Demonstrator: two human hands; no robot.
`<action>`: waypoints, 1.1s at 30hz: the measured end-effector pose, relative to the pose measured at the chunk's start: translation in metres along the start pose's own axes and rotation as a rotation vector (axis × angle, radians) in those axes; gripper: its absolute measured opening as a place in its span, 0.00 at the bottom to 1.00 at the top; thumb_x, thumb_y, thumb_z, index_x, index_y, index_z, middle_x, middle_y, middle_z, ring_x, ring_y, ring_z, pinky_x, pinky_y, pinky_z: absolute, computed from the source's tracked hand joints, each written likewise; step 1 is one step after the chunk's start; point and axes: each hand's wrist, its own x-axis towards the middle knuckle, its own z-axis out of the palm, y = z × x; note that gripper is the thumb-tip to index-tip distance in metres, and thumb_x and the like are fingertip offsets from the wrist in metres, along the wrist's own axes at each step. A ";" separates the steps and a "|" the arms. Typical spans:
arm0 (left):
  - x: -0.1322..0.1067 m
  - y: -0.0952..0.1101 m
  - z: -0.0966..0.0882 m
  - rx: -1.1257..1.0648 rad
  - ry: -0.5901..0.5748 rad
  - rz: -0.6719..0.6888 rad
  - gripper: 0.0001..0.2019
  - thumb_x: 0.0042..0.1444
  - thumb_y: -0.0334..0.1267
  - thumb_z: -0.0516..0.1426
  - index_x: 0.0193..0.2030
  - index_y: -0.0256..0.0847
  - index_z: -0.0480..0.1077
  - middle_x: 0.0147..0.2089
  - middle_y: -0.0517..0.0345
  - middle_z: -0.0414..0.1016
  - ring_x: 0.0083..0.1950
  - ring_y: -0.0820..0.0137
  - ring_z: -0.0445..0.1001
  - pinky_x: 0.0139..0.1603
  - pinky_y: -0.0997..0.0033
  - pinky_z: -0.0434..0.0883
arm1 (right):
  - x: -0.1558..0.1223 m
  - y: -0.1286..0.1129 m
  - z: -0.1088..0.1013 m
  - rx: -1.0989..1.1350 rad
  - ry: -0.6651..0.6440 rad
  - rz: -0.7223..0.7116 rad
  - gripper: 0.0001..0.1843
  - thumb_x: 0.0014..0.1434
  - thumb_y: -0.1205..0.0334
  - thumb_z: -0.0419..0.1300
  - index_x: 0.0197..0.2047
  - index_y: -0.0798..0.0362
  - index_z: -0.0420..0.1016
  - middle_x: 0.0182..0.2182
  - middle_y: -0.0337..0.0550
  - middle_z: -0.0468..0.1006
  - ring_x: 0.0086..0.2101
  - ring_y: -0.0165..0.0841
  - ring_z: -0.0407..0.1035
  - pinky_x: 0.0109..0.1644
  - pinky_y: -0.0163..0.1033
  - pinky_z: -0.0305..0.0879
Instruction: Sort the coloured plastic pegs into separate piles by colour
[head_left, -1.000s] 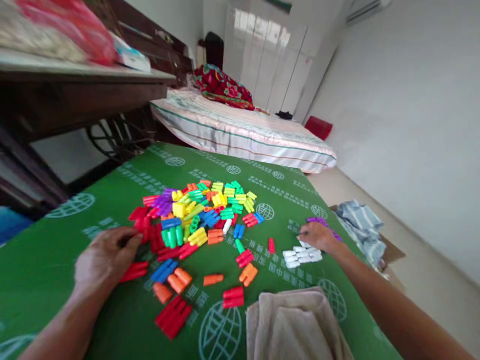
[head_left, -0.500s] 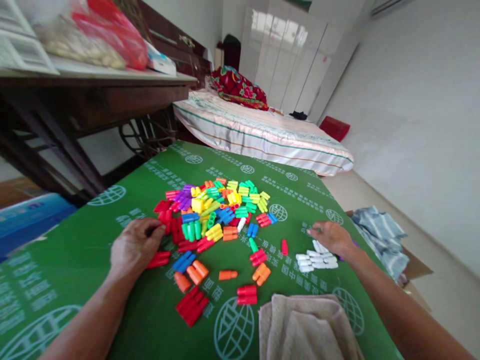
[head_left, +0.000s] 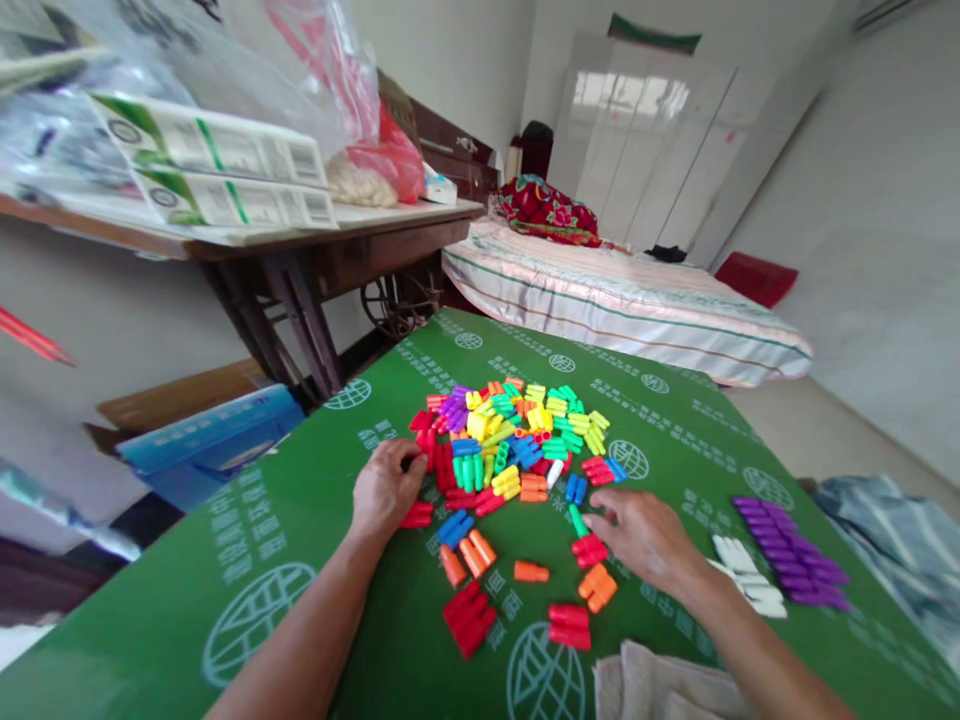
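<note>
On the green table lies a heap of small coloured plastic pieces (head_left: 497, 430), shaped like short bottles or pegs, many side by side in joined rows. My left hand (head_left: 386, 487) rests at the heap's left edge, thumb and fingers curled together on a red plastic piece (head_left: 426, 447); the fingertips partly hide it. My right hand (head_left: 643, 533) hovers palm down over the table with its fingers apart, holding nothing I can see. Its fingertips are beside a green piece (head_left: 578, 520) and a red cluster (head_left: 590, 550). Under the right forearm, white pieces (head_left: 750, 580) lie partly hidden.
Purple pieces (head_left: 795, 560) lie in a row at the right. A folded beige cloth (head_left: 660, 685) is at the near edge. Loose orange pieces (head_left: 531, 571) and red ones (head_left: 470, 617) lie nearer me. Beyond stand a bed (head_left: 615, 290) and a side table (head_left: 375, 225) with boxes and bags.
My right hand has moved left from above the white pieces to the green and red pieces. The left hand stays at the red pieces. The view has turned left.
</note>
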 end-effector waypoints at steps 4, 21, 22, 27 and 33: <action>-0.001 0.000 0.000 -0.017 0.013 0.001 0.12 0.51 0.43 0.49 0.32 0.41 0.71 0.39 0.54 0.74 0.40 0.67 0.72 0.40 0.70 0.67 | 0.017 -0.015 0.003 -0.035 -0.020 -0.027 0.09 0.59 0.58 0.53 0.39 0.46 0.74 0.31 0.37 0.77 0.32 0.31 0.70 0.32 0.33 0.54; 0.005 0.003 -0.002 0.038 -0.050 -0.042 0.14 0.52 0.45 0.49 0.35 0.42 0.71 0.43 0.54 0.74 0.43 0.65 0.71 0.41 0.70 0.67 | 0.040 0.001 -0.013 -0.261 -0.052 -0.135 0.13 0.63 0.61 0.48 0.38 0.50 0.73 0.37 0.41 0.74 0.37 0.31 0.68 0.38 0.32 0.57; 0.005 0.004 -0.001 0.045 -0.055 -0.050 0.14 0.52 0.46 0.48 0.35 0.42 0.71 0.44 0.54 0.73 0.43 0.65 0.71 0.42 0.70 0.67 | 0.037 0.011 -0.020 -0.260 -0.091 -0.120 0.12 0.61 0.61 0.49 0.37 0.50 0.74 0.37 0.41 0.74 0.38 0.31 0.68 0.38 0.32 0.57; 0.006 0.007 -0.002 0.059 -0.087 -0.057 0.15 0.53 0.46 0.48 0.37 0.40 0.71 0.44 0.54 0.73 0.45 0.65 0.70 0.44 0.69 0.66 | 0.021 0.066 -0.047 -0.338 -0.268 0.010 0.10 0.57 0.65 0.53 0.34 0.51 0.76 0.35 0.44 0.77 0.38 0.34 0.70 0.34 0.34 0.56; 0.007 0.011 -0.005 0.086 -0.101 -0.054 0.16 0.53 0.45 0.47 0.37 0.40 0.71 0.44 0.52 0.72 0.45 0.65 0.69 0.43 0.68 0.65 | 0.002 0.103 -0.051 -0.406 -0.407 0.105 0.11 0.53 0.68 0.54 0.33 0.52 0.78 0.34 0.47 0.79 0.37 0.37 0.72 0.32 0.35 0.57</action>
